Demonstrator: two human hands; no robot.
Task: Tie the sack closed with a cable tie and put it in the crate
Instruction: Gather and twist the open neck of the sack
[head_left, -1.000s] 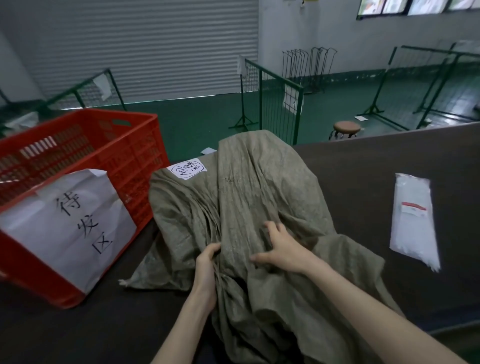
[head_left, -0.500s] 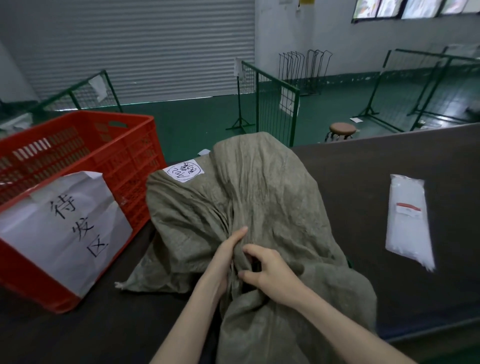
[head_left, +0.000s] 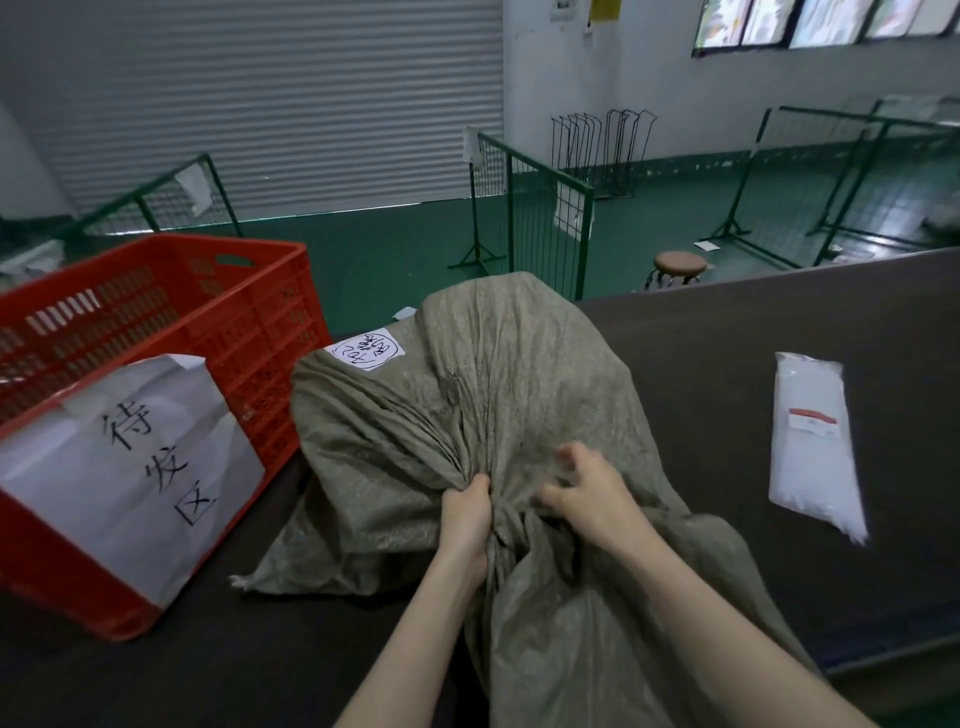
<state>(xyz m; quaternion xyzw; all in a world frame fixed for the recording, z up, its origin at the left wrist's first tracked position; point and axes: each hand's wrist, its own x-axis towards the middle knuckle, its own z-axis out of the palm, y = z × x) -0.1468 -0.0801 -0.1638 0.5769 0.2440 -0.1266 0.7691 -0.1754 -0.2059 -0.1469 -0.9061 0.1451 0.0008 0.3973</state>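
A: So, sack status?
B: Olive woven sack (head_left: 498, 395) lies on the dark table (head_left: 753, 332), beside the red crate (head_left: 249, 332). Left hand (head_left: 467, 514) is clamped on the bunched neck. Right hand (head_left: 592, 493) is blurred, fingers curled at the gathers; grip unclear.
A: Ties?
B: White packet (head_left: 810, 441) lies well right.

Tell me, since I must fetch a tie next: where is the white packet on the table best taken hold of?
Probably at the near end of the white packet, coming from the right with the right hand. It lies flat and long on the dark table, apart from the sack, its near corner slightly off the surface, so a pinching grip there should lift it.
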